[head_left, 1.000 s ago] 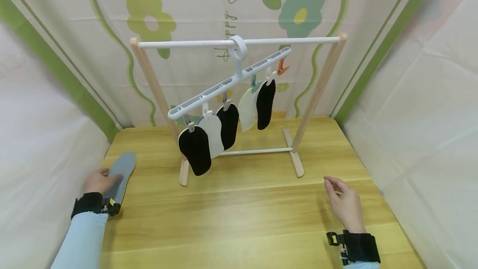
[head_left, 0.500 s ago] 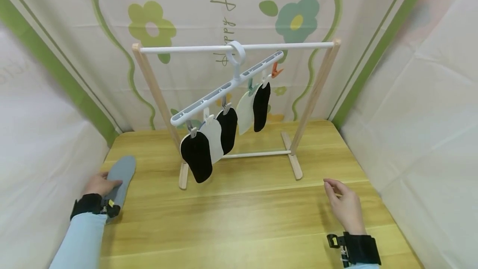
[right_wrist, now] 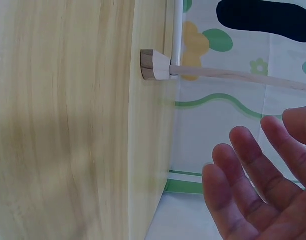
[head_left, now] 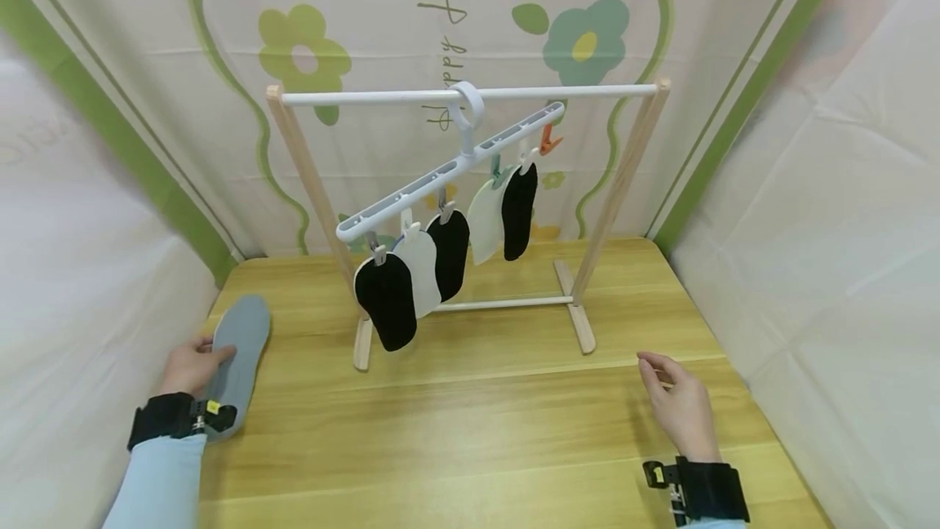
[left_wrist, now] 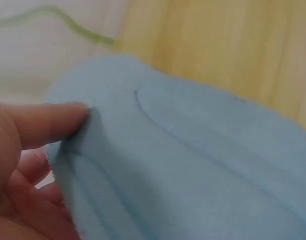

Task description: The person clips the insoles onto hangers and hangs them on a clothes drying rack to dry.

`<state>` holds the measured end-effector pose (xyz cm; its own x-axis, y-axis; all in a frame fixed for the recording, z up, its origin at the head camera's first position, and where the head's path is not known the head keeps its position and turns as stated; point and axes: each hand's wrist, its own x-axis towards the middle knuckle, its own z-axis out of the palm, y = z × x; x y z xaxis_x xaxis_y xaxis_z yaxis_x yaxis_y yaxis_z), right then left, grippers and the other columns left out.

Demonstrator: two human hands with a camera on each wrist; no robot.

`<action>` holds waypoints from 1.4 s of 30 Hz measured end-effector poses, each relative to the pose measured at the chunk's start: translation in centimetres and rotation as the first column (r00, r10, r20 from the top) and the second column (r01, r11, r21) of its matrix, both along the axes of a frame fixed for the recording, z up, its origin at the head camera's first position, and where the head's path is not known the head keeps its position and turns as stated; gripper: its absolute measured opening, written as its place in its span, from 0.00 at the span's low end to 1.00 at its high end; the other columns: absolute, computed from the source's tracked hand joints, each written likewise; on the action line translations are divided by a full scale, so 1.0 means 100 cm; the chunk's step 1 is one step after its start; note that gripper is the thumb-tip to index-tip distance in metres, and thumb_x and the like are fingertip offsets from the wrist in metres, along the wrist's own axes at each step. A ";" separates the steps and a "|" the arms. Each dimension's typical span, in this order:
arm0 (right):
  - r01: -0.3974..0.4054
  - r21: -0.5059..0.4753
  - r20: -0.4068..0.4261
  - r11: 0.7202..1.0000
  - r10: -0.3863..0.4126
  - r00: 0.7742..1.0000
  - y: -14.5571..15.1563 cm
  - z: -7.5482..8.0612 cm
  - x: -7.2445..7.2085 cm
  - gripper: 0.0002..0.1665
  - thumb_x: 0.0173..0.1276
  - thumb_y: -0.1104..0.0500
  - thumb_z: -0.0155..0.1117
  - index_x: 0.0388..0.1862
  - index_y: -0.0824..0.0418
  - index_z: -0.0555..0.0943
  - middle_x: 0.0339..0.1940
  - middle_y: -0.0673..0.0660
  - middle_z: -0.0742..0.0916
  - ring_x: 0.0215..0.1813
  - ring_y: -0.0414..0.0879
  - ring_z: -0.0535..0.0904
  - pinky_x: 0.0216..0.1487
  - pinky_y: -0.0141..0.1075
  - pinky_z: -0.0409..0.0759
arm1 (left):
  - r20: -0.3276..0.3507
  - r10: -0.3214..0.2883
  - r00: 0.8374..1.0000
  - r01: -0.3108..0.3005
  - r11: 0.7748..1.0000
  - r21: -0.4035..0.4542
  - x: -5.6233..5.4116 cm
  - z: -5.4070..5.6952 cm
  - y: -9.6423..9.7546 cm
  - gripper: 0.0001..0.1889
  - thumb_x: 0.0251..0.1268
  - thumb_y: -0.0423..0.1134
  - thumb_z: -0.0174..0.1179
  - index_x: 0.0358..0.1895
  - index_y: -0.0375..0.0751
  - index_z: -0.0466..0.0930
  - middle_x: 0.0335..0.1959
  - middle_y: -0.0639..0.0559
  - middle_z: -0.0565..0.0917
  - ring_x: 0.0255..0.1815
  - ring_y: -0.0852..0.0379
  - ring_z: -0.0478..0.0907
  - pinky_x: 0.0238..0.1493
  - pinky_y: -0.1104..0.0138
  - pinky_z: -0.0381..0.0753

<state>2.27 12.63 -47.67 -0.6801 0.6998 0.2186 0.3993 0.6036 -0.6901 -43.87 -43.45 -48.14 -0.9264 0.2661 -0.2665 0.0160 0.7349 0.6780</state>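
Note:
At the table's left side my left hand (head_left: 189, 367) pinches the edge of a blue-grey insole (head_left: 242, 341). In the left wrist view the thumb lies on top of the insole (left_wrist: 158, 145), with the other fingers underneath. My right hand (head_left: 681, 406) hovers over the right of the table, fingers loosely bent and nothing between them; the right wrist view shows this hand (right_wrist: 263, 185) too. Between the hands, a pale blue clip hanger (head_left: 448, 170) carries black insoles (head_left: 387, 300) and white insoles (head_left: 420, 268) in clips. An orange clip (head_left: 548, 140) at its far end holds nothing.
The hanger hooks over the white top bar (head_left: 367, 97) of a wooden rack (head_left: 620, 186), whose feet (head_left: 574, 308) stand on the wood-grain table (head_left: 470, 431). Printed cloth (head_left: 411, 15) closes off the back and both sides.
My left hand has lifted the insole slightly and shifted its grip along the edge. The hanger swings a little. My right hand stays where it was.

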 end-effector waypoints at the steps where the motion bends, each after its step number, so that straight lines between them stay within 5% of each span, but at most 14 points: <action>1: -0.001 -0.001 0.004 1.000 0.001 1.000 0.001 0.000 0.000 0.20 0.79 0.51 0.54 0.58 0.62 0.81 0.51 0.64 0.86 0.49 0.59 0.82 0.44 0.52 0.82 | -0.006 0.007 1.000 -0.007 1.000 0.012 0.002 0.002 0.001 0.36 0.74 0.50 0.52 0.68 0.18 0.58 0.60 0.21 0.68 0.53 0.31 0.71 0.43 0.52 0.76; 7: -0.006 -0.009 0.007 1.000 0.006 1.000 0.004 -0.002 -0.001 0.20 0.79 0.52 0.54 0.58 0.63 0.81 0.51 0.64 0.86 0.49 0.59 0.82 0.45 0.54 0.82 | -0.074 0.016 0.997 -0.013 0.999 0.050 0.019 0.015 0.009 0.34 0.74 0.52 0.52 0.66 0.21 0.63 0.57 0.25 0.73 0.49 0.40 0.75 0.36 0.61 0.77; 17: -0.037 -0.010 -0.002 0.999 0.037 0.999 0.009 0.001 0.000 0.20 0.79 0.52 0.54 0.59 0.63 0.81 0.51 0.65 0.85 0.50 0.60 0.82 0.45 0.53 0.81 | -0.187 0.037 0.982 -0.008 0.988 0.153 0.052 0.043 0.024 0.29 0.74 0.49 0.56 0.62 0.23 0.69 0.53 0.29 0.77 0.35 0.67 0.74 0.30 0.72 0.80; 23: -0.041 -0.024 0.005 0.999 0.041 0.999 0.014 0.002 -0.001 0.21 0.79 0.51 0.54 0.59 0.63 0.81 0.52 0.65 0.85 0.51 0.60 0.82 0.44 0.50 0.83 | -0.220 0.076 0.973 -0.029 0.978 0.208 0.074 0.059 0.033 0.27 0.72 0.49 0.59 0.61 0.28 0.72 0.53 0.33 0.77 0.35 0.74 0.74 0.33 0.70 0.83; 31: -0.041 -0.020 0.008 0.999 0.042 0.999 0.020 0.004 -0.003 0.20 0.78 0.51 0.55 0.58 0.62 0.82 0.51 0.64 0.86 0.50 0.58 0.82 0.38 0.29 0.79 | -0.278 0.096 0.956 -0.038 0.977 0.210 0.106 0.080 0.045 0.26 0.71 0.51 0.59 0.59 0.31 0.74 0.55 0.35 0.78 0.38 0.77 0.72 0.31 0.77 0.76; 42: -0.073 -0.033 0.020 0.997 0.074 0.997 0.027 0.006 -0.004 0.21 0.78 0.51 0.54 0.59 0.62 0.81 0.51 0.64 0.86 0.51 0.59 0.82 0.38 0.27 0.78 | -0.308 0.135 0.942 -0.050 0.962 0.269 0.155 0.088 0.060 0.25 0.71 0.50 0.60 0.59 0.33 0.75 0.53 0.40 0.79 0.41 0.77 0.74 0.34 0.79 0.78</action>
<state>1.91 15.34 -47.09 -0.7343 0.6540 0.1817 0.3695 0.6098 -0.7012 -28.35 -37.44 -39.36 -0.9744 0.1940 0.1138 0.2038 0.5475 0.8116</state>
